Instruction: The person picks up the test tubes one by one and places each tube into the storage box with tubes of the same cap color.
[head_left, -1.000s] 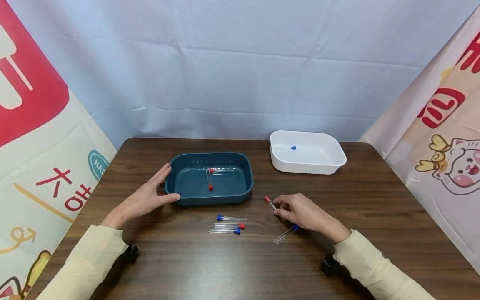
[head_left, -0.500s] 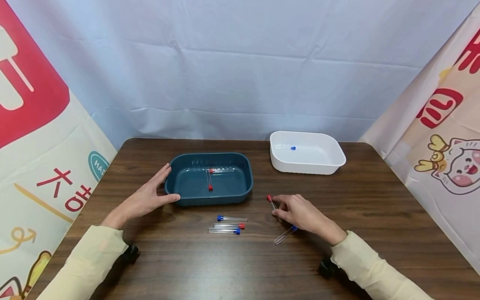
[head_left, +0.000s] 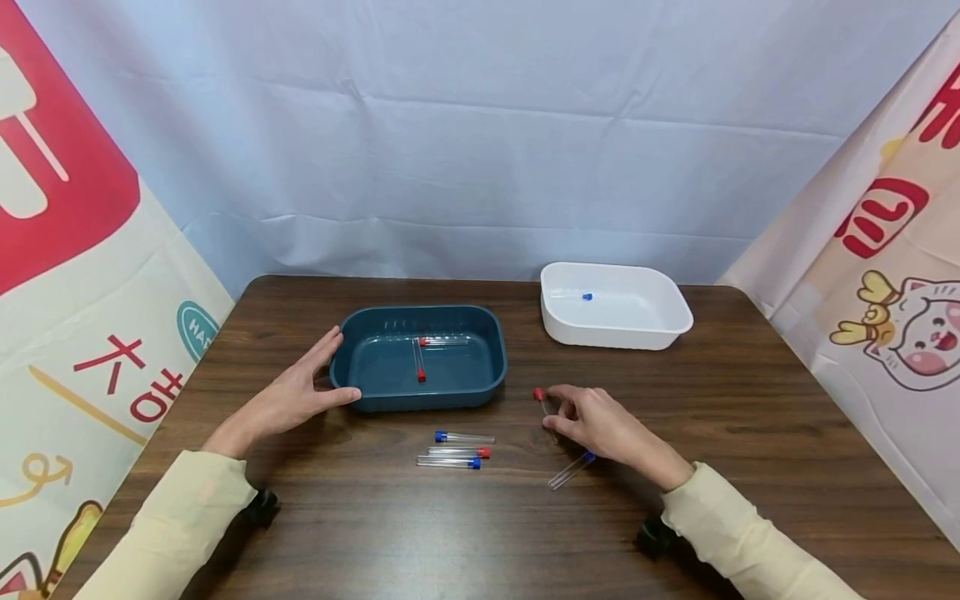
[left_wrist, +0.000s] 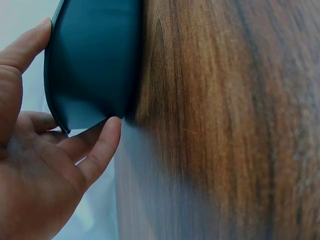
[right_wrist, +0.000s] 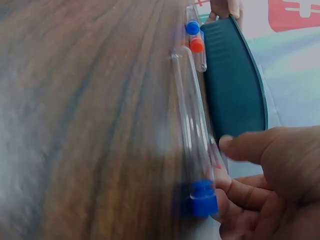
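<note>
My right hand (head_left: 592, 421) has thumb and fingers at a clear test tube with a red cap (head_left: 538, 393), pinching it low over the table. Part of that tube is hidden by the thumb. Just below this hand lies a blue-capped test tube (head_left: 572, 471), which shows large in the right wrist view. My left hand (head_left: 296, 396) rests at the left end of a dark teal tray (head_left: 420, 402), its thumb at the front corner and its fingers along the side. Two red-capped test tubes (head_left: 420, 358) lie inside the tray.
Three more test tubes (head_left: 457, 452), two blue-capped and one red-capped, lie in front of the teal tray. At the back right stands a white tray (head_left: 615, 337) with a blue-capped tube (head_left: 587, 297) in it. Pale cloth (head_left: 480, 167) hangs behind the table.
The red-capped tube at my right hand has swung more upright in the head view, its cap shifting slightly right. The right hand moved slightly left; the left hand has stayed put.
</note>
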